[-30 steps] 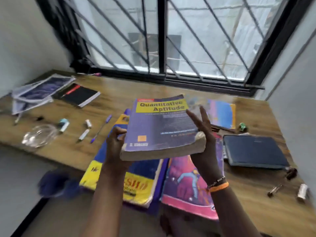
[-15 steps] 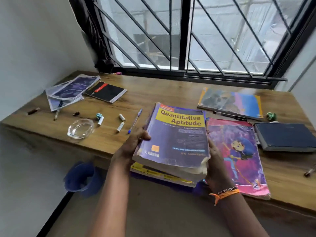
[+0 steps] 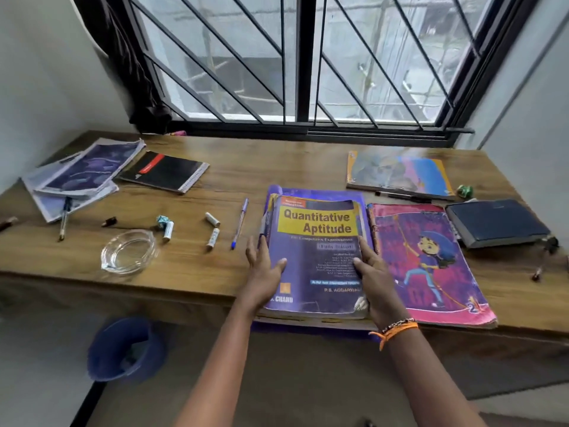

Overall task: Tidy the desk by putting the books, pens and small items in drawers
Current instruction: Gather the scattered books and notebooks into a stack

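Both hands lay flat and spread on the Quantitative Aptitude book (image 3: 317, 257), grasping nothing. The left hand (image 3: 264, 274) rested along the book's left edge, fingers extended toward the spine side, thumb across the cover. The right hand (image 3: 374, 278) pressed the right part of the cover, its fingers reaching to the edge beside the pink cartoon book (image 3: 431, 260). The thick book sat on top of a stack at the near edge of the wooden desk (image 3: 246, 167), with the stack's lower books jutting slightly past that edge toward the person. The pink book touched the stack on the right. To the left, a blue pen (image 3: 239, 223) lay just beside the stack, then two white markers (image 3: 213, 229) and a glass ashtray (image 3: 127, 252) near the front edge. Bare wood stretched between the stack and the window (image 3: 304, 63) behind. A dark blue diary (image 3: 495, 221) lay well to the right
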